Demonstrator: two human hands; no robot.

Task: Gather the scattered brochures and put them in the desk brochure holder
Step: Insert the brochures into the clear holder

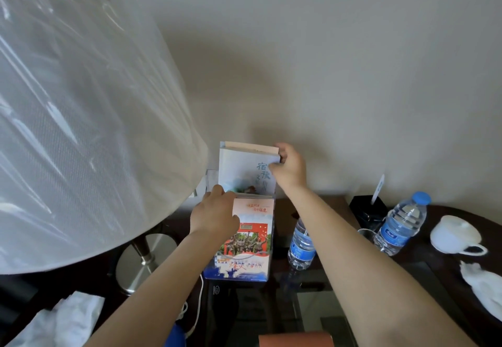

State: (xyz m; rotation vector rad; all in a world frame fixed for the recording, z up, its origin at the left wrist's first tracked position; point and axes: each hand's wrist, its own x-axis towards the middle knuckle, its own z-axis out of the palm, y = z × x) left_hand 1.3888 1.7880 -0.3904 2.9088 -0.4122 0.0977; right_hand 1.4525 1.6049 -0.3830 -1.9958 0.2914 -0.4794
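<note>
**Both hands on brochures in the holder**

The right hand [289, 168] pinches the top right corner of the rear brochures [244, 173], thumb in front. The left hand [214, 215] curls its fingers over the left edge of the front brochure [244, 240]. Both stand upright in the clear holder [260, 278], its walls hard to make out, at the desk's [440, 287] far side. The right forearm hides part of a bottle [300, 249]. A lampshade [81, 129] blocks the left.

Single head cam, wide-angle, looking forward and steeply down over both forearms at the tabletop [448, 287] against the wall [326, 61]; close range, no second view.
</note>
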